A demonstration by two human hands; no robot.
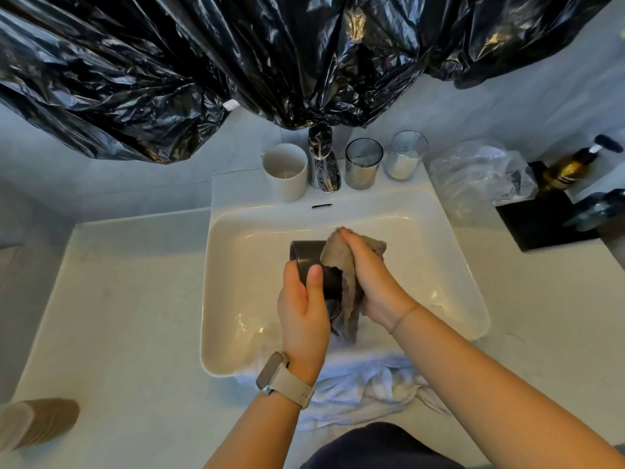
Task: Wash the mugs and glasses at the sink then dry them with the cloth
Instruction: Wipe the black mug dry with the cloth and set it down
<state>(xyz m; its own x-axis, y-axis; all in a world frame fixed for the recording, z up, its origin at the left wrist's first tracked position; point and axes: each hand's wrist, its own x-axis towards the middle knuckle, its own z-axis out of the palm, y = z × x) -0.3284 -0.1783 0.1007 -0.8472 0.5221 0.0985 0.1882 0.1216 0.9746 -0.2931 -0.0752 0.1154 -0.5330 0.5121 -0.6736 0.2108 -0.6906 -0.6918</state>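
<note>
Head view over the white sink (449, 265). I see the left hand (304, 309) wrapped around a dark grey mug (309, 257), thumb laid along its side and fingers curled behind it, so the mug hangs tilted over the middle of the basin with its open end toward twelve o'clock; held there, I judge, any drips fall into the sink and not onto the counter. The right hand (368, 275) grips a beige cloth (341, 265), bunched in curled fingers and pressed against the mug's three o'clock side; the loose end trails toward six o'clock. From the cloth I take the current step to be drying this mug, though whether the cloth is wet I cannot tell. On the ledge at twelve o'clock stand a white mug (285, 172) just left of the tap (323, 164), then a smoked glass tumbler (363, 164) and a clear glass tumbler (406, 155) to its right, apart from one another; they are probably waiting their turn or already finished. A white towel (365, 387) lies crumpled over the sink's six o'clock rim, likely catching splashes. Black plastic sheeting (236, 55) hangs above, draped down onto the tap. A pump bottle (571, 167) stands on a black tray (537, 225) at two o'clock.
</note>
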